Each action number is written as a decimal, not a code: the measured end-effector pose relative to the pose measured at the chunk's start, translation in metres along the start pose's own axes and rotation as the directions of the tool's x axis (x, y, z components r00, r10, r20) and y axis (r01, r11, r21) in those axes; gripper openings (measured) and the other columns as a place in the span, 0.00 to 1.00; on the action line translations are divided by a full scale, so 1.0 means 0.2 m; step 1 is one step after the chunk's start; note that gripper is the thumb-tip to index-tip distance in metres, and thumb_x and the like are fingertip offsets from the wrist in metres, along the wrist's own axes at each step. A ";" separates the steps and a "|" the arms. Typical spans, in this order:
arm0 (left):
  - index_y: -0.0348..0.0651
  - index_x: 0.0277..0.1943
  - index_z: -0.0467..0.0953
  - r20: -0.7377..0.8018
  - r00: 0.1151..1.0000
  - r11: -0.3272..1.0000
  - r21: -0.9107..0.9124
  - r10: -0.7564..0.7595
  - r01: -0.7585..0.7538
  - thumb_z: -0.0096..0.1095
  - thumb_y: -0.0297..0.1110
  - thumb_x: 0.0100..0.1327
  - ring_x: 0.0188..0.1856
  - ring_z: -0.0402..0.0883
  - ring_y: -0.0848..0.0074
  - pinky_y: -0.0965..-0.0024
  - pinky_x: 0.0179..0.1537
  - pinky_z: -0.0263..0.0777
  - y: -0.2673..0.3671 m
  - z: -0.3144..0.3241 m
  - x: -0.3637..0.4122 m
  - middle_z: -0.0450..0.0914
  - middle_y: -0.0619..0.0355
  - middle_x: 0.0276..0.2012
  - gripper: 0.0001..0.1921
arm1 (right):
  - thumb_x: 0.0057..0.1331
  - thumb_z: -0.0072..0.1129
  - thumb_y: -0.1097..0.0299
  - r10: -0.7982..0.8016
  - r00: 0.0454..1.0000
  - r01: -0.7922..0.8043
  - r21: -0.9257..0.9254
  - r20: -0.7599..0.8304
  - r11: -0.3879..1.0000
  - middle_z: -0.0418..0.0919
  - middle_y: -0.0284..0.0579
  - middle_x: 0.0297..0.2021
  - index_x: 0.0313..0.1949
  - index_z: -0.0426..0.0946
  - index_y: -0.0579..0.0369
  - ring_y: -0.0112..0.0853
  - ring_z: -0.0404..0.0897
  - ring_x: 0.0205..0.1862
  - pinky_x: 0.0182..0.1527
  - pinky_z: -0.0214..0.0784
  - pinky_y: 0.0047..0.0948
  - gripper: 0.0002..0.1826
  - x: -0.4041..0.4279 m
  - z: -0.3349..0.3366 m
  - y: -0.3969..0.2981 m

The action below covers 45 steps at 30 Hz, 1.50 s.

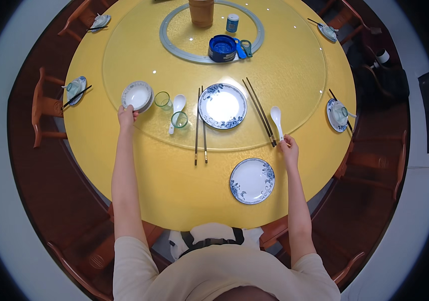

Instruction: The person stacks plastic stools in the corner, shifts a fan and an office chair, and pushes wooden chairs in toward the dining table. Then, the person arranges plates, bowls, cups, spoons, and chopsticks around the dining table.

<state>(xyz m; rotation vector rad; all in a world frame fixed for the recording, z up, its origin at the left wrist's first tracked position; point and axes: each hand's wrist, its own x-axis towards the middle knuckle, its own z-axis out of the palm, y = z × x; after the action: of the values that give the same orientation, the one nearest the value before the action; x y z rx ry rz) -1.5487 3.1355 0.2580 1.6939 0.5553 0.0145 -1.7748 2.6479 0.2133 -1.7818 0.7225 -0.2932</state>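
At the left of the glass turntable, my left hand [127, 116] grips the near rim of a white bowl [138, 95], the top one of a small stack. My right hand [289, 148] pinches the handle end of a white soup spoon [276, 114], its bowl pointing away from me. Left of that spoon lies a pair of dark chopsticks [260, 113]. A blue-patterned plate [222, 106] rests mid-turntable, with a second chopstick pair [200, 129] beside it. A similar plate [252, 181] sits nearer me on the yellow tabletop.
Two green-rimmed glasses [163, 100] stand by another white spoon [178, 103]. Farther back are a blue ashtray [222, 49], scissors [246, 48], a small bottle [232, 23] and a brown pot [201, 13]. Place settings [74, 90] and wooden chairs [49, 107] ring the round table.
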 end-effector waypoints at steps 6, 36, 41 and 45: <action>0.37 0.45 0.61 0.001 0.999 0.999 -0.017 0.045 -0.045 0.47 0.29 0.55 0.16 0.67 0.86 0.84 0.14 0.58 -0.01 -0.01 0.00 0.72 0.60 0.19 0.14 | 0.57 0.49 0.68 0.094 0.995 -0.095 0.056 0.012 0.994 0.71 0.40 0.28 0.42 0.67 0.65 0.23 0.71 0.27 0.30 0.65 0.20 0.16 -0.21 -0.08 0.03; 0.39 0.54 0.59 -0.060 0.943 0.911 0.284 0.327 -0.298 0.46 0.30 0.57 0.21 0.64 0.80 0.76 0.23 0.61 -0.48 0.10 -0.70 0.65 0.62 0.19 0.20 | 0.55 0.50 0.71 0.215 0.890 -0.274 0.094 0.403 0.957 0.69 0.35 0.20 0.30 0.69 0.62 0.19 0.66 0.17 0.21 0.61 0.13 0.07 -0.20 0.19 -0.42; 0.41 0.53 0.63 0.012 0.894 0.740 0.556 0.448 -0.378 0.47 0.30 0.56 0.23 0.66 0.76 0.74 0.27 0.62 -0.50 0.12 -0.72 0.67 0.59 0.21 0.19 | 0.55 0.50 0.71 0.185 0.918 -0.255 0.164 0.350 0.953 0.69 0.36 0.19 0.29 0.69 0.63 0.19 0.67 0.17 0.19 0.61 0.14 0.07 0.00 0.53 -0.48; 0.41 0.52 0.64 0.013 0.896 0.718 0.593 0.444 -0.364 0.46 0.29 0.56 0.26 0.69 0.69 0.69 0.29 0.64 -0.50 0.12 -0.72 0.70 0.56 0.24 0.19 | 0.54 0.50 0.71 0.157 0.935 -0.231 0.207 0.318 0.951 0.70 0.37 0.18 0.26 0.68 0.62 0.20 0.67 0.15 0.17 0.61 0.15 0.06 0.06 0.66 -0.47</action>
<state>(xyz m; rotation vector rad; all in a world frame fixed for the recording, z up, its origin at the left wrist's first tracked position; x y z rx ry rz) -1.7026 3.0695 0.2011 2.4169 0.2745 0.3054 -1.6643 2.7608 0.2547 -1.4671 0.6120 0.0250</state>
